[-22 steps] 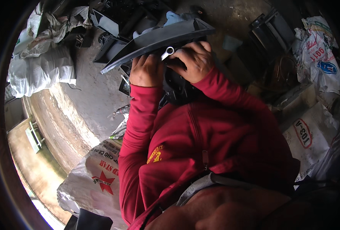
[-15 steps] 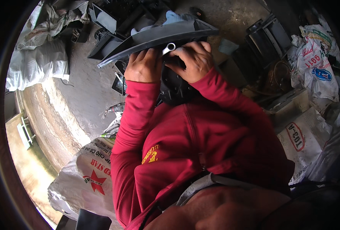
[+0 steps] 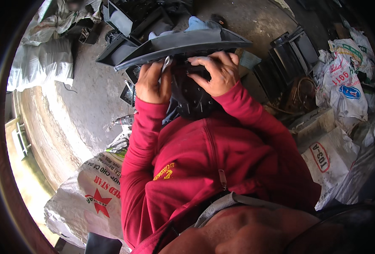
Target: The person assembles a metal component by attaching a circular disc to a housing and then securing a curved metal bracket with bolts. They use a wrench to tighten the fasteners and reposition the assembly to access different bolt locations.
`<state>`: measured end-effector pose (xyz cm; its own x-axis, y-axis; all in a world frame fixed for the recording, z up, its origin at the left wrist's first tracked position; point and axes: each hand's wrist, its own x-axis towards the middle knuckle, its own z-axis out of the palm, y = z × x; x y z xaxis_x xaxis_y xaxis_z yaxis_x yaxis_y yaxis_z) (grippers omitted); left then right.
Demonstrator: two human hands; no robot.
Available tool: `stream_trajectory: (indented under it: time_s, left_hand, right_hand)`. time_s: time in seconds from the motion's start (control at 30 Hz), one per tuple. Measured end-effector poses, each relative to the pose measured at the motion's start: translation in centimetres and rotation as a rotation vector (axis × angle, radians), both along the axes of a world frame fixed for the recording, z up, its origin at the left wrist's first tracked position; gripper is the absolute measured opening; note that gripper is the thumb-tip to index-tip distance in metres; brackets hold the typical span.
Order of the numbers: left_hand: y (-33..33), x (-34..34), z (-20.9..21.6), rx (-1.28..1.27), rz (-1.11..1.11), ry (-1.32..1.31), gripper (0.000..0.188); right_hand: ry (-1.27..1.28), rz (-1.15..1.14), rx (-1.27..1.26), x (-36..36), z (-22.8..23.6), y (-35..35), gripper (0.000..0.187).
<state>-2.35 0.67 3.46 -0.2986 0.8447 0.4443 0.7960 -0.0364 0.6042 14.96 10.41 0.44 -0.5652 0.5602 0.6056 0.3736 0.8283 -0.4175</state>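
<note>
Gripping a wrench amid red-lettered sacks.

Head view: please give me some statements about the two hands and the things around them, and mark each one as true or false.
1. The left hand holds a wrench. True.
2. The drill lies to the right of both hands. False: it lies on the left side, beyond the left sleeve.
3. Both hands are at the near side of the grey panel. True.
4. The right hand has thumb and forefinger tips pressed together. False: the tips are apart; what lies between them is too dark to tell.
5. Both sleeves are blue. False: they are red.
</note>
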Motion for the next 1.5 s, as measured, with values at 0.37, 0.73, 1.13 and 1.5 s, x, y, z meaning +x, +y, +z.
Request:
stream_trajectory:
  time_s: [0.37, 0.73, 1.13, 1.5]
  left_hand:
    - [-0.4, 0.6, -0.3, -0.389, -0.114, 0.034, 0.043]
    - [0.0, -0.1, -1.4, -0.241, -0.167, -0.229, 0.04]
    - [-0.3, -1.2, -1.4, -0.422, -0.312, -0.694, 0.041]
    - [-0.3, -1.6, -2.4, -0.411, -0.358, -0.732, 0.043]
  right_hand:
    - [0.0, -0.013, -0.029, 0.0, -0.1, 0.0, 0.044]
    - [-0.049, -0.006, -0.072, -0.4, 0.3, 0.0, 0.042]
    - [-0.104, 0.006, -0.017, -0.6, 0.5, 0.2, 0.037]
    - [-0.113, -0.016, -0.013, -0.7, 0.5, 0.3, 0.043]
